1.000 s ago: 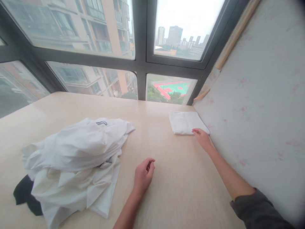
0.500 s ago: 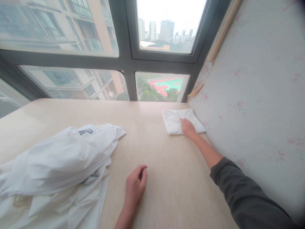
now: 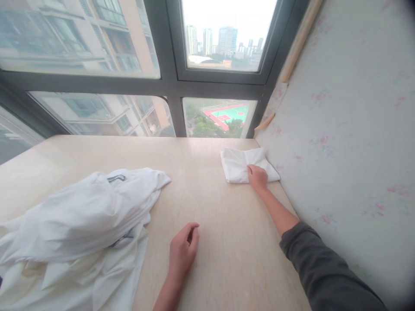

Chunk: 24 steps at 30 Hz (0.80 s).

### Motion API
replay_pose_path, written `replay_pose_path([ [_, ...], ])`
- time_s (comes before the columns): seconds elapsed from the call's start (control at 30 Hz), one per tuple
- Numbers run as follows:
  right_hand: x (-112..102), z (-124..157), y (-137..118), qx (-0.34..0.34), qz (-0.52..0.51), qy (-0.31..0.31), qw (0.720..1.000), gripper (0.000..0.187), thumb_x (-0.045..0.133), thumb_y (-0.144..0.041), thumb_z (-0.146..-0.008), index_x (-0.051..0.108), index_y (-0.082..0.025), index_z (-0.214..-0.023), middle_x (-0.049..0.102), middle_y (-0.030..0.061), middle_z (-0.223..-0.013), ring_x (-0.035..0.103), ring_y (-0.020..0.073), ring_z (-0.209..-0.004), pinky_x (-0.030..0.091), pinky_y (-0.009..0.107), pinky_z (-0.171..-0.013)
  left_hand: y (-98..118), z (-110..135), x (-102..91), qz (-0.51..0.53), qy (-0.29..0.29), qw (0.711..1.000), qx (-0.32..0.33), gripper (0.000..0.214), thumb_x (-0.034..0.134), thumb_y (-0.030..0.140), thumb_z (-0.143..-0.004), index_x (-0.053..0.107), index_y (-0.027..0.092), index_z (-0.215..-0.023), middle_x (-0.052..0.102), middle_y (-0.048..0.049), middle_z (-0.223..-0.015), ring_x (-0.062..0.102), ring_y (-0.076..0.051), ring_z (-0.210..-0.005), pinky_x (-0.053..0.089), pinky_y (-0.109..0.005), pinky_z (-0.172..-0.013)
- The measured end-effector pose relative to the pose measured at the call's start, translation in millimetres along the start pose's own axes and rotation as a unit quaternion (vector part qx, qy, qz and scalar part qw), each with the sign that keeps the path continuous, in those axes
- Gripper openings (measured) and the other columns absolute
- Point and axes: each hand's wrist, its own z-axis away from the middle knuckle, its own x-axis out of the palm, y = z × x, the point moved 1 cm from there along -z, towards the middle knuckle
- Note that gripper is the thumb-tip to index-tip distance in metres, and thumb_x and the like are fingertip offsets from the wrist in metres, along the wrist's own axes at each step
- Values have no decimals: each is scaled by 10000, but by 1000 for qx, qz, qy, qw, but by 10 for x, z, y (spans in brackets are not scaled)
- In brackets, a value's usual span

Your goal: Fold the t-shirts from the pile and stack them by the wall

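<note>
A folded white cloth [image 3: 234,166] lies flat in the far right corner of the sill, against the wall. My right hand [image 3: 258,176] is closed on its near right part, pinching up the fabric so that creases run from the fingertips. My left hand [image 3: 183,247] rests near the middle of the sill, fingers curled in toward the thumb, with nothing visible in them. To its left, a crumpled heap of white fabric [image 3: 81,211] with dark printed marks spreads over the surface.
A pale, stone-like window sill [image 3: 194,190] bears everything. Dark window frames [image 3: 168,84] bound it at the back, with buildings and a sports court outside. On the right stands a wall with floral wallpaper [image 3: 343,108], its edge peeling by the window.
My right hand's fingers, stretched out over the folded cloth before, have drawn in and bunched its top into creases. My left hand has stayed almost in place.
</note>
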Motion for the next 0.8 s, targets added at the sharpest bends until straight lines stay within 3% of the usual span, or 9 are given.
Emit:
replay_pose_path([
  [0.17,-88,34,-14,27,-20,39,999,403,321,-272,-1002,667,-139,-1160,703,152,-1124,617,243,-977,394,321,-849,17,4,-7,0,2,1000,-2,287,450,374,-928,666,184,-924,690,-31,-741,627,-155,-639,453,-251,-620],
  [0.33,-166,112,-60,32,-38,39,998,404,307,-268,-993,659,-132,-1139,702,152,-1101,608,249,-983,384,332,-876,17,12,0,-5,5,1000,-5,287,441,367,-930,660,182,-927,669,-21,-717,600,-150,-626,431,-250,-616],
  [0.57,-256,459,-174,18,-56,-25,998,336,368,-258,-968,678,-137,-1014,708,146,-961,617,232,-900,395,320,-844,-16,6,20,-1,7,1000,-5,282,437,353,-924,662,182,-936,661,-16,-713,593,-151,-629,417,-249,-623],
  [0.8,-528,928,-289,-29,-129,-85,988,274,507,-294,-868,696,-197,-1041,726,100,-1082,647,250,-1026,469,365,-934,-22,-10,-1,13,11,1000,17,297,442,376,-914,665,181,-928,688,-31,-721,625,-168,-633,429,-253,-607],
])
